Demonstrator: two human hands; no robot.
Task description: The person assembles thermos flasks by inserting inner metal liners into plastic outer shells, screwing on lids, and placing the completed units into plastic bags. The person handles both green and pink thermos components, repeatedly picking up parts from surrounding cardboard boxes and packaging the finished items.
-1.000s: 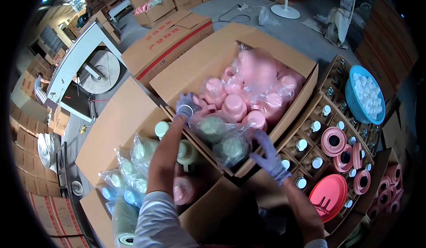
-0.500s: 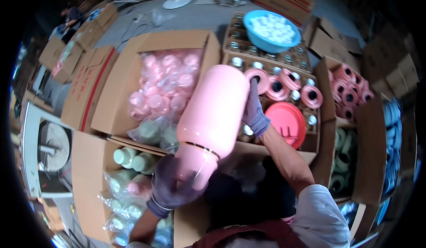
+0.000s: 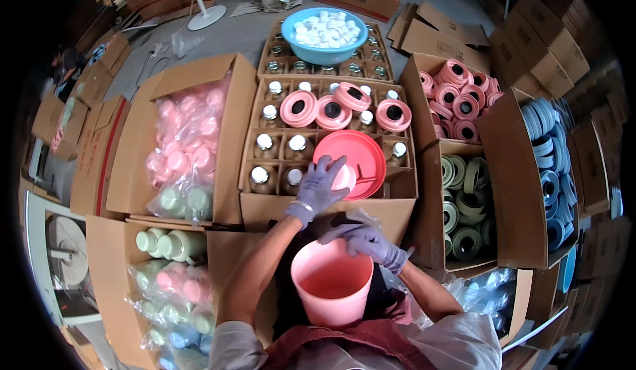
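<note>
A large pink cylindrical shell (image 3: 331,310) stands upright near my lap, its open mouth facing up. My right hand (image 3: 364,243), in a grey-purple glove, grips the shell's far right rim. My left hand (image 3: 318,188), gloved alike, is ahead of it, closed around a small pale pink cup-like cap (image 3: 344,179) at the left side of a round red dish (image 3: 372,159). The fingers cover part of the cap. Beneath the dish is a divided carton (image 3: 324,204) of glass bottles with white caps. Several pink rings (image 3: 298,108) with black centres lie on those bottles.
A blue basin (image 3: 324,53) of white caps sits on bottles farther back. On the left are cartons of bagged pink cups (image 3: 189,128) and green ones (image 3: 175,244). To the right, cartons hold pink rings (image 3: 457,102), green rings (image 3: 467,204) and blue rings (image 3: 550,164).
The pink shell has come down from a tilted hold in both hands to upright near my lap. My left hand has moved forward to the red dish with the cap; my right hand has shifted to the rim.
</note>
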